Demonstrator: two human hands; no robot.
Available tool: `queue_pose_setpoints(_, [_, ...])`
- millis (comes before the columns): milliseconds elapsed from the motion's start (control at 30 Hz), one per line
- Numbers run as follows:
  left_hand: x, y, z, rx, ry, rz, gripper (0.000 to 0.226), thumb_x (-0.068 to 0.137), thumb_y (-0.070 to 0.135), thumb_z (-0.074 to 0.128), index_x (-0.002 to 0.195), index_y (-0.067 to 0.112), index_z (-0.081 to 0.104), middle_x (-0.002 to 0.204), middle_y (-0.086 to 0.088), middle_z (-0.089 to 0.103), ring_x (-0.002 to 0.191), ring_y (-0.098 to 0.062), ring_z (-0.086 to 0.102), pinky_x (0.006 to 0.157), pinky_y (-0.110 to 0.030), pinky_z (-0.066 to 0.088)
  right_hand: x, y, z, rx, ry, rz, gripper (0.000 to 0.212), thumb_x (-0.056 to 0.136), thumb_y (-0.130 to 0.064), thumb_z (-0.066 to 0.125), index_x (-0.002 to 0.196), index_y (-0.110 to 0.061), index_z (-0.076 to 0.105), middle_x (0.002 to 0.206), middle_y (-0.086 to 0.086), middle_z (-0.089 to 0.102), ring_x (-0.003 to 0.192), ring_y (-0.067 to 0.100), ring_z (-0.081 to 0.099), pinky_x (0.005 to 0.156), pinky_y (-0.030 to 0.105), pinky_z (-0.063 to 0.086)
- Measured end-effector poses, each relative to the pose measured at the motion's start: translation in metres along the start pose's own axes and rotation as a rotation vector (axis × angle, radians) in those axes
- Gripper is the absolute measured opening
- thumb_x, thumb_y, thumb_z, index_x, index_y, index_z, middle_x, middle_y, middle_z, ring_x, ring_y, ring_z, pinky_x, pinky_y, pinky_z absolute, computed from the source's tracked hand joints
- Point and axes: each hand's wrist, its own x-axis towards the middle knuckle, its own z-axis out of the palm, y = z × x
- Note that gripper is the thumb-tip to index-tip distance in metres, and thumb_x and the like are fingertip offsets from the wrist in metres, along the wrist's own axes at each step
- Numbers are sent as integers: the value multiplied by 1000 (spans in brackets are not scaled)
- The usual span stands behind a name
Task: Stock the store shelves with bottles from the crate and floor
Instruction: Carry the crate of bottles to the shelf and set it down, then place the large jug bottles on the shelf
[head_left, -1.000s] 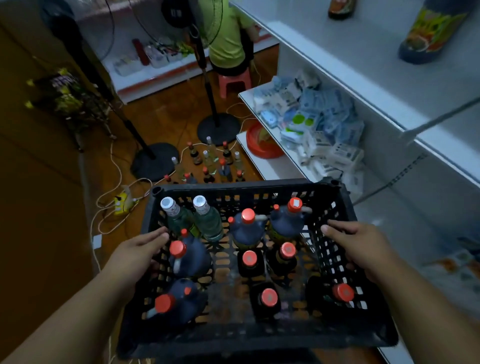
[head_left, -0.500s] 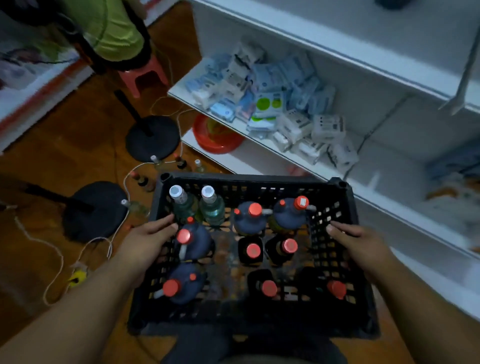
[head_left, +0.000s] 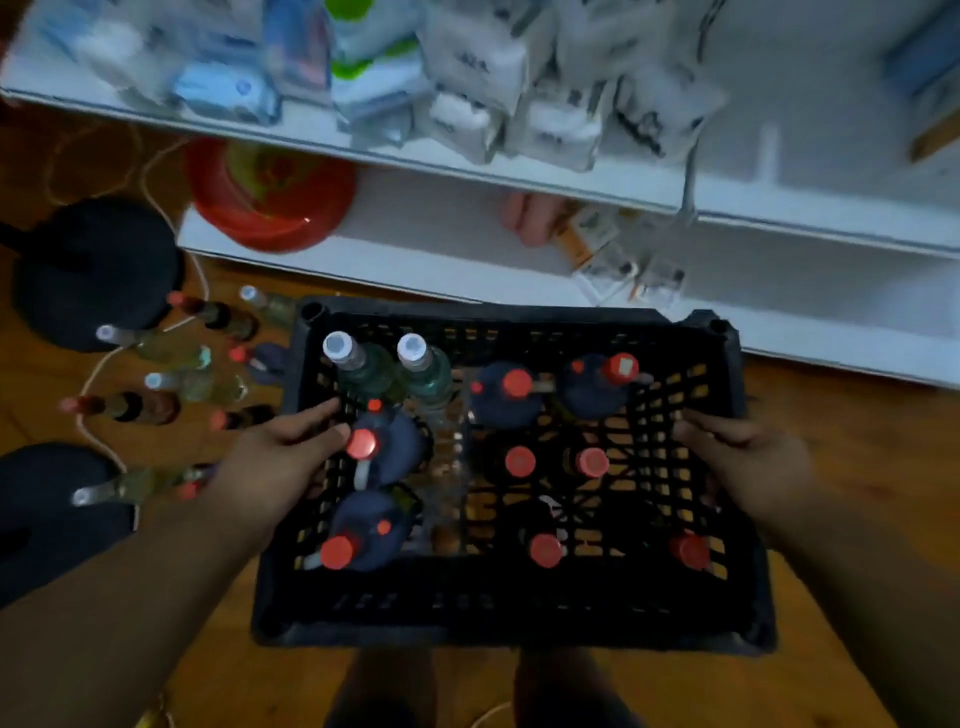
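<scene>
Over the wooden floor (head_left: 831, 415), black crate (head_left: 509, 618) of red-capped bottles (head_left: 519, 460): left hand (head_left: 275, 462) and right hand (head_left: 748, 462) each curl fingers over opposite side rims, gripping it.

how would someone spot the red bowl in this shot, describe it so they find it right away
Start at the white shelving unit across the top of the view and drop to its lowest board, on the far side of the black crate. At that board's left end sits the red bowl, partly tucked under the shelf above. It is the only large round red thing; the other reds are small bottle caps.
</scene>
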Motion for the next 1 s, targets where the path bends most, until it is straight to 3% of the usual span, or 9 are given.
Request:
queue_pose_setpoints(133, [80,-22,42,30,-31,41,40,86,33,70,126,34,63,100,-3,70,73,-18,58,66,-33,51,69,50,37,37,35,66,41,77,-45,77,114,-25,73,58,0,68,54,25,50,62,44,59])
queue_pose_setpoints(233, [131,-33,70,38,-41,51,39,89,29,68,127,31,62,104,-1,68,75,-18,59,70,-30,52,114,77,60,56,33,95,46,74,-48,77,115,-26,73,74,21,67,55,25,48,57,35,56])
queue_pose_setpoints(433, [205,-51,109,-20,-48,-6,22,88,34,67,109,29,69,96,7,68,80,-16,62,72,-29,50,179,101,90,82,30,113,45,77,-44,77,115,-21,73,94,32,68,60,26,49,49,27,52])
queue_pose_setpoints(500, [220,-52,117,-43,-31,-4,14,89,36,66,98,26,70,89,8,67,77,-14,62,74,-28,49,196,103,95,85,23,106,44,78,-44,76,116,-21,73,93,30,69,61,26,50,49,28,52])
queue_pose_setpoints(633, [249,-54,122,-31,-18,14,32,87,54,61,101,28,72,95,-2,66,76,-24,60,69,-35,51,221,107,103,91,9,114,51,72,-50,77,115,-23,73,93,8,74,64,26,53,57,31,53])
queue_pose_setpoints(833, [275,-58,126,-62,-19,17,44,89,67,44,99,36,74,102,-5,69,70,-23,55,66,-35,47,243,109,115,94,29,95,60,61,-56,77,112,-24,74,99,7,74,68,27,57,59,32,54])
queue_pose_setpoints(1000, [281,-67,120,-12,-136,48,46,90,64,45,117,36,67,116,-10,62,78,-23,58,75,-38,48,241,111,115,14,-38,65,48,79,-44,72,120,-21,70,104,3,71,82,28,62,71,36,56])
